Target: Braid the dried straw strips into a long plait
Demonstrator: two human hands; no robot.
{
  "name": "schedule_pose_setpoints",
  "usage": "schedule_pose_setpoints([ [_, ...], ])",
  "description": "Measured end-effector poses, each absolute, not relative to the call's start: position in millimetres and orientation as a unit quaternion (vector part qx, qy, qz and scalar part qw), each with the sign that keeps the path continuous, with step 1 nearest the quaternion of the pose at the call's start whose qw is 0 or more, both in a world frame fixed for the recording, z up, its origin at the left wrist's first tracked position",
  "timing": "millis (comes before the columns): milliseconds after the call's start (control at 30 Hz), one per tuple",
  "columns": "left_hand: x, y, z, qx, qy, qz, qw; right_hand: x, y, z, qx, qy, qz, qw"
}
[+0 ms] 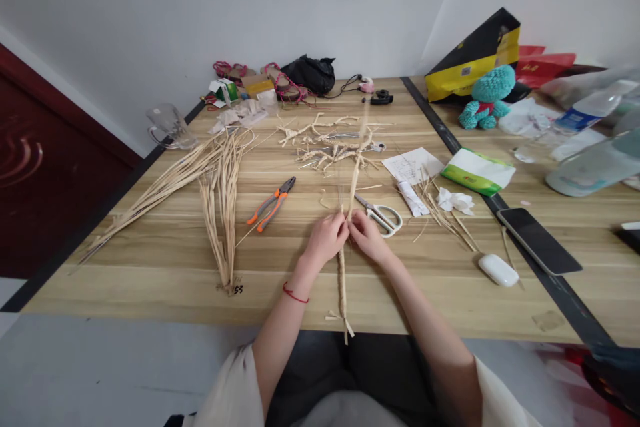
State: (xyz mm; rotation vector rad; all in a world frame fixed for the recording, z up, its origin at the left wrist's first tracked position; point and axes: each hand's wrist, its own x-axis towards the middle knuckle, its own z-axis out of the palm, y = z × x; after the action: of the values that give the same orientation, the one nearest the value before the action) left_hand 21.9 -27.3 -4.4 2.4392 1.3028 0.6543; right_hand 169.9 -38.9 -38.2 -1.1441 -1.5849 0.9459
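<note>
My left hand (329,236) is closed around the upper part of a raffia-wrapped stem (343,283), whose lower end reaches the table's front edge. Close beside it, my right hand (365,235) pinches a loose pale raffia strip (355,183) that rises from the stem and blurs toward its top. The fingertips of both hands nearly meet. White-handled scissors (384,219) lie just past my right hand. To the left rest pliers (271,204) with orange and grey grips. Further back are several wrapped, branching twigs (333,159).
Bundles of raffia (220,207) spread across the left side, near a glass mug (171,127). At right lie a white tube (413,199), a tissue pack (477,171), a phone (540,240) and a white case (499,269). A turquoise crocheted doll (487,99) sits behind, near bottles.
</note>
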Motion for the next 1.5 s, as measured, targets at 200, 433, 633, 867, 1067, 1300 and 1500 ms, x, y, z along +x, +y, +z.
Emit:
schedule_pose_setpoints([
  [200, 21.9, -27.3, -4.1, 0.851, 0.453, 0.223, 0.144, 169.7, -39.3, -35.8, -0.473, -0.637, 0.399, 0.460],
  [433, 21.6, -26.6, -3.7, 0.849, 0.453, 0.225, 0.149, 170.5, -37.1, -40.2, -0.464, -0.626, 0.422, 0.464],
  [633, 20.9, -26.5, -2.3, 0.849, 0.453, 0.227, 0.151, 171.0, -38.3, -40.6, -0.456, -0.634, 0.432, 0.450],
  [867, 21.7, -26.7, -1.8, 0.847, 0.458, 0.225, 0.148, 170.5, -38.9, -39.1, -0.453, -0.643, 0.425, 0.448],
  [1067, 20.4, -26.5, -2.4, 0.845, 0.463, 0.225, 0.142, 168.8, -40.1, -33.1, -0.444, -0.642, 0.429, 0.454],
  [1300, 20.5, -25.2, -2.9, 0.842, 0.472, 0.222, 0.136, 168.6, -38.8, -36.7, -0.449, -0.646, 0.418, 0.454],
  [1500, 20.8, -25.3, -3.9, 0.844, 0.469, 0.226, 0.130, 170.3, -38.4, -37.5, -0.448, -0.656, 0.408, 0.450],
])
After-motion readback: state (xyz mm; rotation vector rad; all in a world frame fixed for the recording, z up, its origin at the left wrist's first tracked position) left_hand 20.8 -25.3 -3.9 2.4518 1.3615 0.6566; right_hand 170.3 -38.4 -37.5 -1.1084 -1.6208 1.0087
